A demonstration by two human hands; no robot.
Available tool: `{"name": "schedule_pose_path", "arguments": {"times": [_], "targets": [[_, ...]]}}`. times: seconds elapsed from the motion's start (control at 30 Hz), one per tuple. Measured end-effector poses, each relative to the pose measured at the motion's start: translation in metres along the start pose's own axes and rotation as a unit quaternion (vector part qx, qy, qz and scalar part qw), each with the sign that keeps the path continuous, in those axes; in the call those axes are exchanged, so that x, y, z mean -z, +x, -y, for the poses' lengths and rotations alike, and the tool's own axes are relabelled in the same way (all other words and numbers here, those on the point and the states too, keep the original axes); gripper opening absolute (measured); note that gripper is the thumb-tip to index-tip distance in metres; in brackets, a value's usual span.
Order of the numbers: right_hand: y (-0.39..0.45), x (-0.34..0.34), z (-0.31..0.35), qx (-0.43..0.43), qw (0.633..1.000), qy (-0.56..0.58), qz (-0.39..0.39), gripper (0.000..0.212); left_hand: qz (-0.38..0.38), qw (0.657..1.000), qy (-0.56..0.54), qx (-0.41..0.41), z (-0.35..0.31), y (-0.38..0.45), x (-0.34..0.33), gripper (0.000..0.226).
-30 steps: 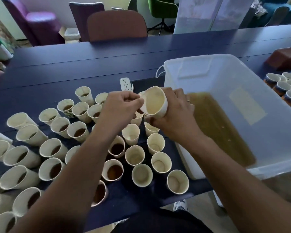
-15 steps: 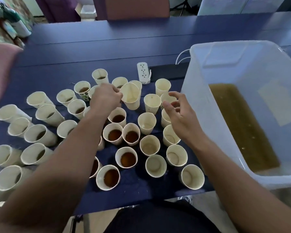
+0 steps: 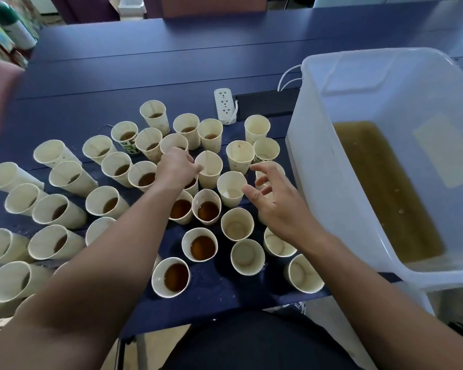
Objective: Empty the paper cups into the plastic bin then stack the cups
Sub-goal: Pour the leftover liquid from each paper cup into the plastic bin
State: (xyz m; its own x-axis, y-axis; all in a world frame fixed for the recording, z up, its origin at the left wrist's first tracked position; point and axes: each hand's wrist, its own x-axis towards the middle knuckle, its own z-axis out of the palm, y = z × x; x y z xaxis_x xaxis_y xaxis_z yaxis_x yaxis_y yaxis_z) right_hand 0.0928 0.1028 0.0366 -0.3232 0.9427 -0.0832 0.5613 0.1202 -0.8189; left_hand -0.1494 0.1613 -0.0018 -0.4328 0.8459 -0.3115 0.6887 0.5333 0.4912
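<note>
An emptied cup being set down among the cups

The cup (image 3: 209,169) is being pinched at its rim by the left hand (image 3: 175,168); the right hand (image 3: 275,206), fingers spread, is holding nothing.

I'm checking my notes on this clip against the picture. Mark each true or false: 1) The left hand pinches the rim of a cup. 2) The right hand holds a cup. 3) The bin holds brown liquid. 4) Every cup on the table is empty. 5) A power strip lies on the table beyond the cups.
1) The left hand pinches the rim of an empty cup: true.
2) False. The right hand hovers over the cups with fingers spread, holding nothing.
3) The plastic bin holds brown liquid: true.
4) False. Many still hold brown liquid, such as the nearest full cup.
5) The white power strip lies beyond the cups: true.
</note>
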Motion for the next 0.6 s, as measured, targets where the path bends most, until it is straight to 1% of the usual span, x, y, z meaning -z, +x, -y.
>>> {"name": "schedule_pose_path", "arguments": {"times": [0.03, 0.07, 0.1, 0.13, 0.17, 0.2, 0.3, 0.4, 0.43, 0.6], "targets": [[-0.001, 0.0, -0.001, -0.001, 1.0, -0.001, 0.002, 0.042, -0.008, 1.0, -0.003, -0.004, 0.001, -0.005, 0.002, 0.04], [-0.001, -0.001, -0.002, -0.001, 1.0, -0.001, 0.003, 0.042, -0.018, 1.0, -0.005, -0.013, 0.0, -0.011, 0.006, 0.046], [-0.002, -0.001, -0.003, 0.0, 1.0, -0.003, 0.002, 0.042, -0.026, 0.999, -0.001, -0.025, 0.001, -0.018, 0.008, 0.044], [-0.002, -0.001, -0.004, 0.001, 1.0, -0.004, 0.001, 0.043, -0.027, 0.999, 0.015, -0.038, 0.002, -0.025, 0.01, 0.035], [-0.003, -0.001, -0.005, 0.001, 1.0, -0.005, 0.001, 0.043, -0.014, 0.998, 0.042, -0.045, 0.004, -0.033, 0.011, 0.027], [-0.003, -0.001, -0.006, 0.0, 1.0, -0.005, 0.002, 0.042, 0.007, 0.996, 0.075, -0.047, 0.005, -0.039, 0.011, 0.023], [-0.004, -0.005, -0.006, 0.0, 1.0, -0.006, 0.012, 0.04, 0.068, 0.98, 0.182, -0.05, 0.009, -0.051, 0.006, 0.025], [-0.006, -0.011, -0.005, 0.012, 1.0, -0.02, 0.014, 0.039, 0.102, 0.972, 0.21, -0.037, 0.014, -0.051, -0.004, 0.027], [-0.007, -0.012, -0.005, 0.017, 0.999, -0.025, 0.014, 0.039, 0.1, 0.973, 0.207, -0.034, 0.016, -0.052, -0.007, 0.027], [-0.01, -0.016, -0.006, 0.027, 0.999, -0.031, 0.026, 0.038, 0.048, 0.978, 0.197, -0.052, 0.019, -0.056, -0.014, 0.03]]}}
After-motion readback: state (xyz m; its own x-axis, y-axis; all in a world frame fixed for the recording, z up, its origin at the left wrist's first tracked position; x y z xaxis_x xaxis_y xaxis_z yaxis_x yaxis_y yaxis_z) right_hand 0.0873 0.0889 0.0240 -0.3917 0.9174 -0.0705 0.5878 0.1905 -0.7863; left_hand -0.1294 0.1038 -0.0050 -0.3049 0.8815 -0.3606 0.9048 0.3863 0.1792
